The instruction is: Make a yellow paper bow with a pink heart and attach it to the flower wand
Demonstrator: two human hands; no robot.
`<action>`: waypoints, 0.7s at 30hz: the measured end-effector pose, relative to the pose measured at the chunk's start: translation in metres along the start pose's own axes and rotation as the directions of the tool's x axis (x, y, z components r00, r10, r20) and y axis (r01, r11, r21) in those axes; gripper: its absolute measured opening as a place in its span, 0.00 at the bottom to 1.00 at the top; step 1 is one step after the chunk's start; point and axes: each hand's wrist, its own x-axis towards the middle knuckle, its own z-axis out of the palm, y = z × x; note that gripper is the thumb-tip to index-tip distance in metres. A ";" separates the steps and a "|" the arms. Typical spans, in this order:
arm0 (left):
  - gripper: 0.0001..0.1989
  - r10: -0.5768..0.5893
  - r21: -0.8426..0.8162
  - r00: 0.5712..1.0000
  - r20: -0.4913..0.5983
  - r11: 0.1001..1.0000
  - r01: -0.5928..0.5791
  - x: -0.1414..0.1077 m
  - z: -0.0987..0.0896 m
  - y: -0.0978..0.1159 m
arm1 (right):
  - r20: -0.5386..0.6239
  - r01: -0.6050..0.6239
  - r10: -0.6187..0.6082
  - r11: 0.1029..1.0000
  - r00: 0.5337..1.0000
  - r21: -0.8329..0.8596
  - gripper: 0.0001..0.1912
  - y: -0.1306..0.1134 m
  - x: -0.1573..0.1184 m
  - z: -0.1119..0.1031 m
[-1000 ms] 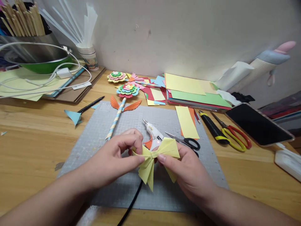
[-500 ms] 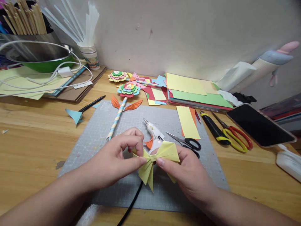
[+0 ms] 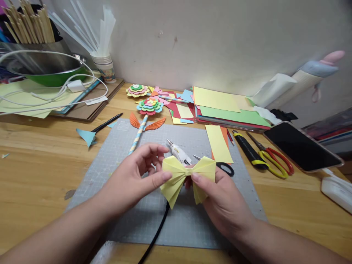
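- Yellow paper bow [image 3: 188,171] has shifted up and a bit right since half a second ago, and its left wing is spread out where the left fingers were bunched over it.
- lol ok, so who's actually got it?
- Right hand [image 3: 225,198], mostly. Thumb's pressed on the front just beside the middle band, fingers behind, so that's a proper grip. Left hand [image 3: 134,172] has its thumb against the left wing, other fingers loosely curled. Can't tell if they're pinching from behind.
- And where's the bow?
- Held up over the grey cutting mat [image 3: 132,223], hiding the handle of the white glue gun [image 3: 178,153]. Black-handled scissors [image 3: 219,164] peek out behind the right wing, and a black cord [image 3: 158,233] runs from below the bow to the near edge.
- Anything else close by?
- Layered paper flower [image 3: 150,105] with a striped stem, beyond the left hand. Yellow paper strip [image 3: 219,143] too, overlapping an orange one, past the scissors.
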 end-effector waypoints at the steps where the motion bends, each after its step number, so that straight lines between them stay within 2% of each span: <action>1: 0.16 -0.066 -0.051 0.997 0.026 0.996 0.068 0.001 0.000 0.000 | -0.001 0.015 -0.015 1.000 1.000 -0.006 0.07 0.000 0.000 0.000; 3: 0.12 -0.167 -0.087 0.982 0.085 0.981 0.174 0.003 0.000 0.000 | 0.009 0.027 -0.027 0.999 1.000 -0.036 0.07 -0.001 0.000 0.000; 5: 0.12 -0.201 -0.085 0.976 0.082 0.974 0.208 0.004 0.001 0.000 | 0.027 0.030 -0.028 0.997 0.999 -0.075 0.07 -0.001 0.000 0.000; 13: 0.13 -0.163 0.016 0.987 0.004 0.987 0.163 0.002 0.004 0.000 | 0.056 0.008 0.002 0.985 0.998 -0.171 0.06 -0.004 0.000 0.002; 21: 0.14 -0.156 0.038 0.988 0.013 0.987 0.156 0.000 0.008 0.004 | 0.048 0.002 0.006 0.985 0.999 -0.171 0.06 -0.003 0.002 0.002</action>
